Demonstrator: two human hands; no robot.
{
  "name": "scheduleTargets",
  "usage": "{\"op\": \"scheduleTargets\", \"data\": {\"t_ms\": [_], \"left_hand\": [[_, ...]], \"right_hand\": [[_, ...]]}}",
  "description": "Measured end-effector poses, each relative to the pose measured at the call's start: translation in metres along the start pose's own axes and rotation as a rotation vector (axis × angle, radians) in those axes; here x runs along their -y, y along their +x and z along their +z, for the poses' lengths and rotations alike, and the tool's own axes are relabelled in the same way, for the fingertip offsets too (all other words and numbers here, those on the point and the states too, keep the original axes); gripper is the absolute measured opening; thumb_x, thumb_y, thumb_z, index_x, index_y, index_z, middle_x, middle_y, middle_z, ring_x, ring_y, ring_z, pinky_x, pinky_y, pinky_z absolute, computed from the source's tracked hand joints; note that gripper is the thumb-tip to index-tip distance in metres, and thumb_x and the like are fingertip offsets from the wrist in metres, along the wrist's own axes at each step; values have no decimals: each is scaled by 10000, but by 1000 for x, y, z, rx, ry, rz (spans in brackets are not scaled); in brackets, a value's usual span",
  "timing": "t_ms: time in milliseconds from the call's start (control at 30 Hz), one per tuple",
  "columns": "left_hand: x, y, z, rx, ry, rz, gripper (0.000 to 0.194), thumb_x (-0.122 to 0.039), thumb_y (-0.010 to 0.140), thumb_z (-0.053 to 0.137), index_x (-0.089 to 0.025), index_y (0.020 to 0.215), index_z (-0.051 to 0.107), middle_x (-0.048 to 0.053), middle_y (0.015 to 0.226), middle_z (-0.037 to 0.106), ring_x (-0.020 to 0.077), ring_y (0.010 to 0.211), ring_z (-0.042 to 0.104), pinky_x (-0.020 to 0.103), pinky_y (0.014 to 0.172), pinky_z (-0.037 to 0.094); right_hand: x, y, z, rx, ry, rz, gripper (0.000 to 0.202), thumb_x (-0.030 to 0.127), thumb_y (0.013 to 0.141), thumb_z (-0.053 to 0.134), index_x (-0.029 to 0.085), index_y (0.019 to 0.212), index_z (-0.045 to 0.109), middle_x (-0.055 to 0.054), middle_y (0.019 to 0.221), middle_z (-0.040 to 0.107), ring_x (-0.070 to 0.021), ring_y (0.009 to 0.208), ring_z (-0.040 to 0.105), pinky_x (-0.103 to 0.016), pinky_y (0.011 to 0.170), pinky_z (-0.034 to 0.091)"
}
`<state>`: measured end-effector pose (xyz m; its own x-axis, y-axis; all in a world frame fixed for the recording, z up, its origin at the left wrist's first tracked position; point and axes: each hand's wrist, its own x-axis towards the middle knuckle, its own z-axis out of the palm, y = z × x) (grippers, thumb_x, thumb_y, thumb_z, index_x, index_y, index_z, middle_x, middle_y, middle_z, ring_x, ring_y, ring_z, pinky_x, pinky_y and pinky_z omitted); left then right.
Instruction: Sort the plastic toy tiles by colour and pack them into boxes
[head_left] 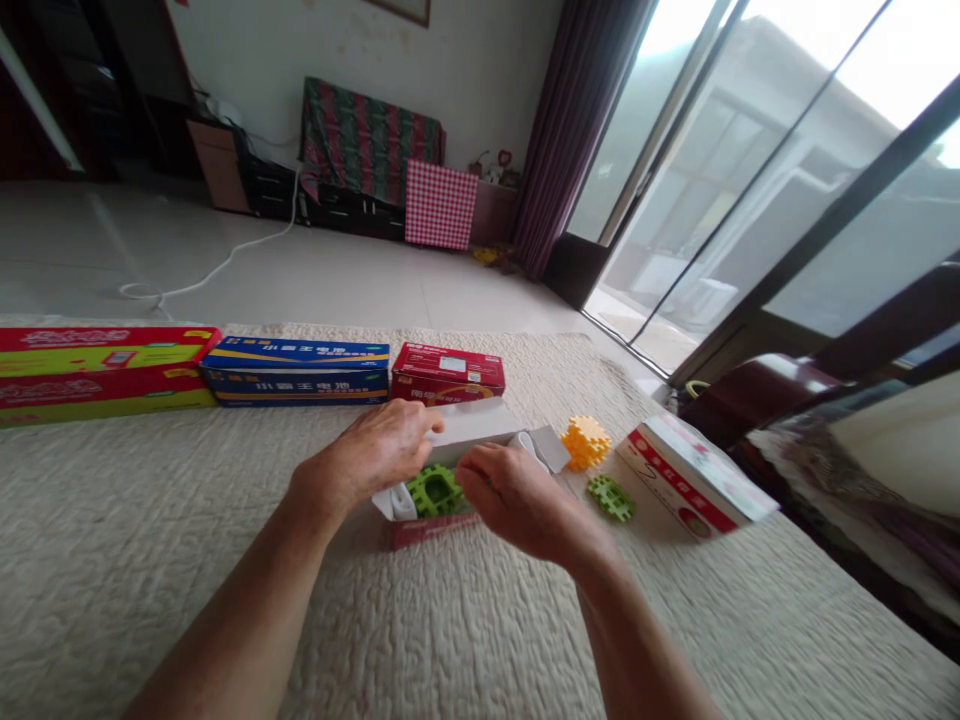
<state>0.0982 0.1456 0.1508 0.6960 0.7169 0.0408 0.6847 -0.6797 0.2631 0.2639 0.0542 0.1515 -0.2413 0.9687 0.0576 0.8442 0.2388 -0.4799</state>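
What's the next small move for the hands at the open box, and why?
Probably press the green block down with the right hand until it sits fully inside the open box. The block shows at the box's mouth, the left hand is on the raised white flap, and an orange block and another green piece lie outside to the right.

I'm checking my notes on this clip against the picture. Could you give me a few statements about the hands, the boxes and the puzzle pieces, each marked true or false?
1. The left hand holds up the white lid flap of the small open red carton. True.
2. A green interlocking plastic block sits in that carton. True.
3. The orange plastic block lies inside the carton. False: it rests on the beige quilted cover.
4. The blue box is stacked on the red box. False: they lie side by side.
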Motion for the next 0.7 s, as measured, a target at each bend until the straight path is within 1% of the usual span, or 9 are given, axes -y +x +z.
{"op": "scheduleTargets", "data": {"t_ms": [67, 133, 233, 300, 367, 400, 467, 600, 700], "left_hand": [[3, 1, 3, -14, 2, 19, 345, -197, 854, 445, -193, 1091, 695, 94, 1019, 728, 245, 976, 650, 345, 848, 451], [7, 3, 6, -26, -4, 30, 350, -198, 834, 459, -202, 1088, 701, 87, 1023, 730, 239, 963, 652, 339, 851, 448], [11, 4, 8, -32, -16, 35, 362, -201, 811, 476, -210, 1092, 703, 80, 1022, 734, 228, 942, 654, 324, 843, 445], [9, 4, 7, -21, -24, 31, 355, -195, 803, 481, -210, 1075, 708, 80, 999, 738, 226, 926, 655, 320, 826, 441], [7, 4, 4, -2, -30, 21, 344, -180, 801, 480, -207, 1054, 711, 81, 972, 741, 224, 900, 658, 320, 801, 436], [6, 3, 3, 8, -33, 19, 339, -176, 803, 477, -206, 1046, 712, 82, 957, 742, 221, 881, 659, 319, 786, 434], [5, 3, 1, 18, -32, 21, 334, -176, 809, 471, -209, 1036, 713, 84, 933, 742, 214, 846, 658, 316, 761, 427], [8, 3, 3, 13, -35, 34, 355, -200, 817, 462, -220, 1077, 703, 77, 937, 738, 213, 851, 657, 312, 750, 423], [10, 4, 5, 14, -47, 31, 365, -204, 816, 452, -212, 1078, 706, 73, 930, 736, 210, 841, 655, 306, 744, 424]], "right_hand": [[-8, -8, -15, -69, 0, 24, 283, 198, 891, 409, 191, 614, 468, 26, 591, 507, -84, 547, 401, -261, 534, 287], [-24, -20, -33, -164, -14, 89, 268, 244, 902, 411, 189, 668, 529, 15, 624, 545, -96, 581, 448, -258, 551, 317], [-61, -41, -55, -297, -113, 271, 258, 293, 888, 427, 180, 729, 596, -10, 661, 597, -119, 609, 501, -268, 574, 348], [-90, -55, -62, -329, -200, 464, 201, 281, 848, 471, 178, 784, 631, -33, 716, 634, -142, 651, 547, -281, 612, 379], [-117, -66, -61, -260, -264, 602, 139, 282, 791, 559, 179, 833, 642, -67, 848, 666, -171, 752, 587, -294, 667, 410], [-129, -71, -59, -211, -287, 645, 151, 286, 762, 600, 185, 865, 643, -74, 890, 666, -185, 793, 592, -303, 689, 419], [-147, -77, -51, -156, -309, 673, 212, 282, 697, 670, 190, 885, 634, -80, 912, 652, -202, 816, 584, -318, 704, 427], [-163, -81, -37, -103, -345, 678, 264, 236, 628, 708, 200, 869, 606, -61, 928, 603, -183, 787, 547, -308, 693, 431], [-167, -80, -31, -86, -345, 681, 238, 209, 601, 708, 200, 812, 597, -33, 862, 577, -163, 736, 525, -286, 655, 420]]}}
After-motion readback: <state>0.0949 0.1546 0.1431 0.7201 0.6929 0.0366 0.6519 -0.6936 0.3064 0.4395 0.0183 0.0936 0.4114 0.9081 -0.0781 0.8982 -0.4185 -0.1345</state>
